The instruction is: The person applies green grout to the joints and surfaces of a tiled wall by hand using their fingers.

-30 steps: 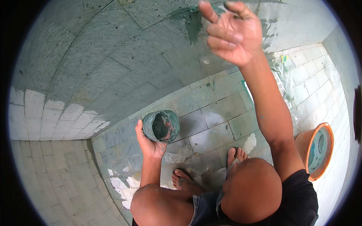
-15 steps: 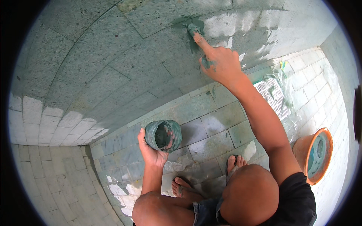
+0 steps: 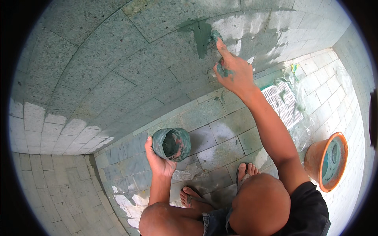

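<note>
My left hand [image 3: 157, 159] grips a round, cut-off container [image 3: 168, 142] coated inside and out with green paste, with a small dark and pinkish residue inside. My right hand [image 3: 233, 74] reaches up to the tiled wall [image 3: 98, 55], its index finger stretched out with green paste on the tip, touching just right of a dark green smear [image 3: 201, 39]. Its other fingers are bent, with more paste on the knuckles and nothing visible held in them.
An orange bucket [image 3: 315, 161] holding greenish liquid sits at right on the tiled floor [image 3: 220, 129]. A white grate [image 3: 281, 102] and clear plastic scraps [image 3: 305, 126] lie near the wall. My sandalled feet and bent knees occupy the bottom; side walls stand left and right.
My right hand turned from palm up with spread fingers to back up, finger on the wall, then slid rightward and slightly down along it. The container in my left hand sits slightly lower in view.
</note>
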A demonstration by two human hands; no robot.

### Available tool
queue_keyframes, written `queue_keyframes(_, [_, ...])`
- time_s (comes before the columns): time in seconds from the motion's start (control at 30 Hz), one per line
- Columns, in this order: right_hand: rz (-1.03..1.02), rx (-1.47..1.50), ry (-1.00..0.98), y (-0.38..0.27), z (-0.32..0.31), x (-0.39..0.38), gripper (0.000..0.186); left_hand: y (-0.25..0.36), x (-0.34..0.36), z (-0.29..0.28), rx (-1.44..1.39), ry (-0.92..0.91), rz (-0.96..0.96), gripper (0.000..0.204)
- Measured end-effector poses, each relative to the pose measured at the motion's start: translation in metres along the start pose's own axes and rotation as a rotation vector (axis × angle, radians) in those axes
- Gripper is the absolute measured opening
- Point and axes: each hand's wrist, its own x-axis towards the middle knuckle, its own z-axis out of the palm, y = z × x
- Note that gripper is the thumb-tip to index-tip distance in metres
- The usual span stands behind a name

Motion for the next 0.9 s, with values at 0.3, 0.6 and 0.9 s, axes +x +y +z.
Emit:
queue_keyframes(0.3, [-0.020, 0.020, -0.242, 0.006, 0.015, -0.020, 0.077, -0.002, 0.003, 0.000, 0.037, 0.006, -0.007, 0.059])
queue_keyframes(0.6, [0.032, -0.450, -0.157, -0.052, -0.011, 0.018, 0.081, 0.000, 0.000, -0.001, -0.007, 0.026, 0.008, 0.058])
queue_keyframes(0.9, [-0.033, -0.305, -0.206, -0.044, -0.026, -0.004, 0.082, -0.002, -0.001, 0.002, 0.015, -0.015, -0.003, 0.055])
